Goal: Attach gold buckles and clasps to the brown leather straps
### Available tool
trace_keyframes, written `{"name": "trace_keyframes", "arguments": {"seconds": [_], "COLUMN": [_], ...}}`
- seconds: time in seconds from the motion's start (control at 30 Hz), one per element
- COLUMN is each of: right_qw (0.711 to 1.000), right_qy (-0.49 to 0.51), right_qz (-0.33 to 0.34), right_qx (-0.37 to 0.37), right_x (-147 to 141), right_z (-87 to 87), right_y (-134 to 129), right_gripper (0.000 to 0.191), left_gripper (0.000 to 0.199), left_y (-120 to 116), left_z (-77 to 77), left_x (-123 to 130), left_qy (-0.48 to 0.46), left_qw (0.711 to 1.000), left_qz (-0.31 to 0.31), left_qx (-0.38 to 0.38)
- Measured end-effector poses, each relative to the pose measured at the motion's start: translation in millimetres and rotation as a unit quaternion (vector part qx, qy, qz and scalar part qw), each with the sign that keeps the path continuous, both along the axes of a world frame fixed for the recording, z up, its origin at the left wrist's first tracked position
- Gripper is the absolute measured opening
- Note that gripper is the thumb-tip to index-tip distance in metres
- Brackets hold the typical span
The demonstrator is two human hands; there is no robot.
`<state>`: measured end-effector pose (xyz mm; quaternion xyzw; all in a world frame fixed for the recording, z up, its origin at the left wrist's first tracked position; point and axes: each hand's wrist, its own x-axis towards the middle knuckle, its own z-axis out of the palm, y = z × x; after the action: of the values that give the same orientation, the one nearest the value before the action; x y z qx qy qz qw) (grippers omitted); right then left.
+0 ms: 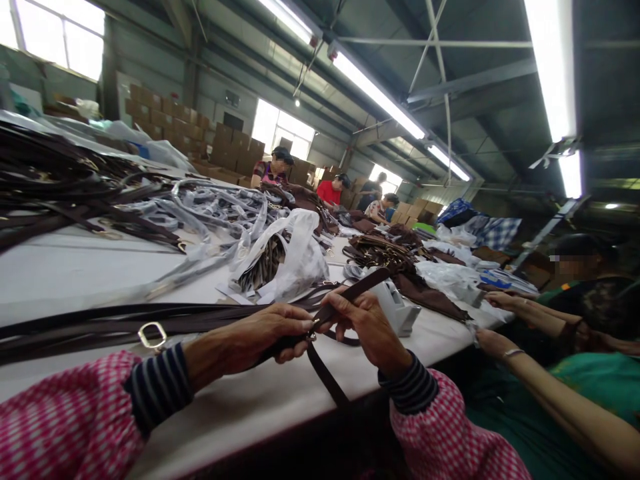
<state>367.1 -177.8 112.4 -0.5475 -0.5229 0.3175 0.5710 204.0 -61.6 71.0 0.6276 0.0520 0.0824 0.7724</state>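
My left hand (260, 337) pinches a dark brown strap (325, 377) near a small metal fitting at its fingertips. My right hand (367, 327) grips the same strap just beside it, where the strap rises toward the upper right and loops down over the table's front edge. Both hands hover above the white table (65, 270). More dark straps (100, 320) with a metal buckle (153, 335) lie flat to the left of my left hand.
Clear plastic bags (295, 257), grey wrapped straps (215, 200) and brown bag parts (390, 257) lie piled across the table. A white tape dispenser (397, 307) stands behind my right hand. A co-worker's arms (525, 317) reach in at right. Other people and stacked cartons fill the back.
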Motion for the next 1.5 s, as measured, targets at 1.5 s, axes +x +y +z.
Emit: {"name": "trace_keyframes", "arguments": {"seconds": [1.5], "right_qw": [0.997], "right_qy": [0.0], "right_qz": [0.052], "right_qx": [0.064], "right_x": [-6], "right_z": [25.9], "right_y": [-15], "right_gripper": [0.016], "left_gripper": [0.03], "left_y": [19], "left_z": [22.5], "left_x": [-7], "left_qy": [-0.013], "left_qw": [0.978], "left_qz": [0.149], "left_qx": [0.146]}}
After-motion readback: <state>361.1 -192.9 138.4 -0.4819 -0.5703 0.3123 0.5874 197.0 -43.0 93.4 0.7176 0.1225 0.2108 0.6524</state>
